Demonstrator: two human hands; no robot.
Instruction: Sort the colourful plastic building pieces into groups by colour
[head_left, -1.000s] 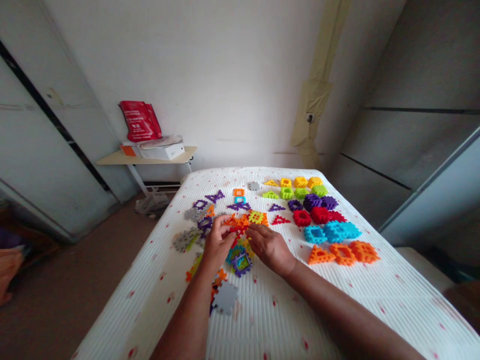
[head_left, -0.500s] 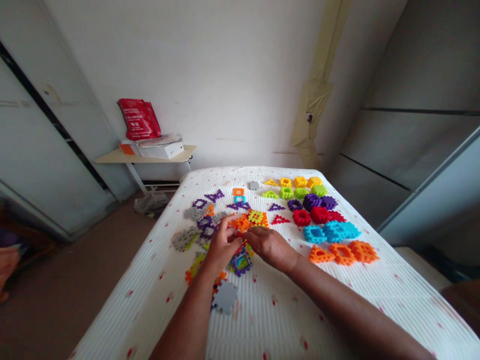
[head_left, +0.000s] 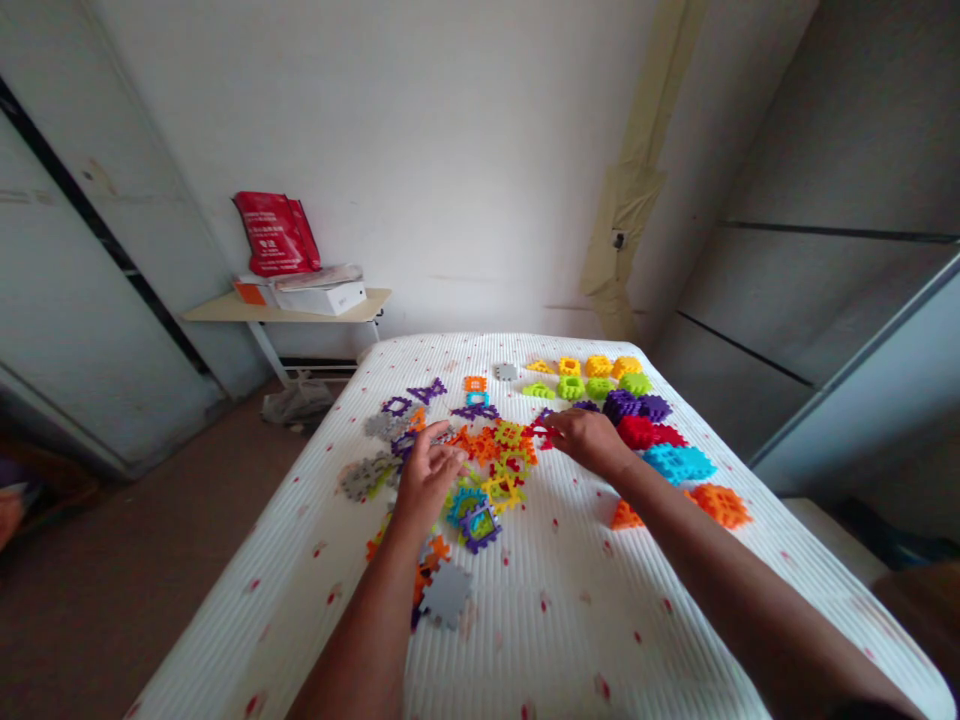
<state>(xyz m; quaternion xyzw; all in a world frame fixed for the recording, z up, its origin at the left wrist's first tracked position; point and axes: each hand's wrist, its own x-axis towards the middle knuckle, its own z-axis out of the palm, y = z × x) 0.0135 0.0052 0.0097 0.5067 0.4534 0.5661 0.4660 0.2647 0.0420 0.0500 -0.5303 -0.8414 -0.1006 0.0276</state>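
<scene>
My right hand (head_left: 592, 440) is closed on a red triangular building piece (head_left: 538, 432), low over the cloth beside a purple triangle and in front of the sorted rows. Part of the red piece is hidden by my fingers. My left hand (head_left: 427, 470) hovers with fingers apart and nothing visible in it, at the left of the mixed pile. In that pile lie orange pieces (head_left: 480, 443), yellow pieces (head_left: 504, 490), a blue piece (head_left: 463, 505) and a purple square frame (head_left: 480, 526). Grey pieces (head_left: 367, 476) spread to the left of my left hand.
Sorted stacks stand at the right: yellow (head_left: 598, 366), green (head_left: 571, 387), purple (head_left: 621, 404), red (head_left: 637, 432), blue (head_left: 679, 462) and orange (head_left: 720, 506). A large grey square (head_left: 446, 594) lies near my left forearm. Behind, a side table (head_left: 300, 308) holds a red bag (head_left: 276, 235).
My right hand has moved right, away from my left hand, carrying the red triangular piece to the sorted rows. My left hand has drawn slightly left and opened, uncovering yellow and blue pieces.
</scene>
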